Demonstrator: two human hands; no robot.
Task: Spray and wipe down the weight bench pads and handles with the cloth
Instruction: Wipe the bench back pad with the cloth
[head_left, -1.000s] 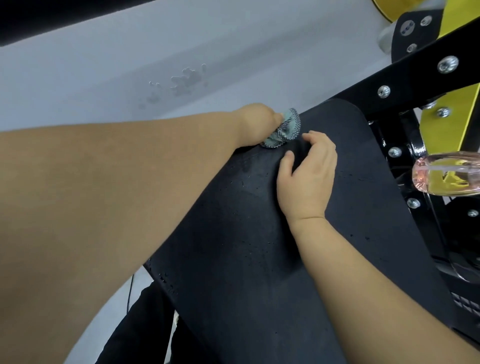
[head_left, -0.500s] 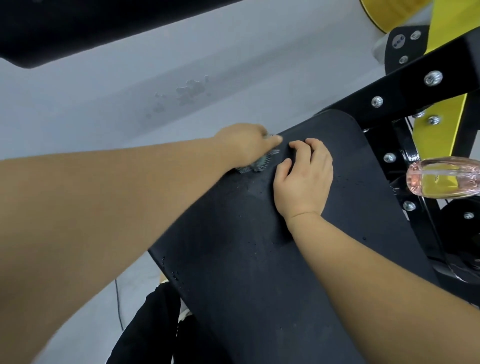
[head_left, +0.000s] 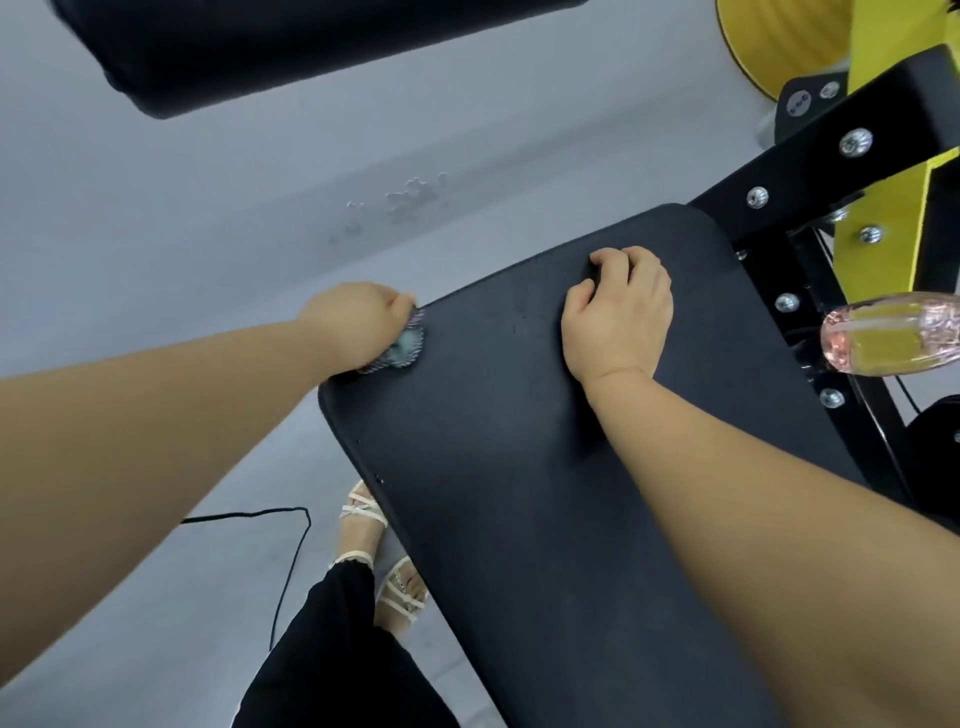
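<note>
The flat black weight bench pad (head_left: 519, 467) runs lengthwise from near the camera up toward the far right, with its rounded end by the bolted black-and-yellow metal frame (head_left: 810, 156). The left hand (head_left: 358, 325), arm stretched out, grips a scrunched teal cloth (head_left: 408, 348) right on the pad's left edge near the far corner. The right hand (head_left: 618, 317) sits mid-pad, fingers curled under, holding nothing. There's open grey floor (head_left: 156, 249) off the left edge, and the frame crowds the right.
</note>
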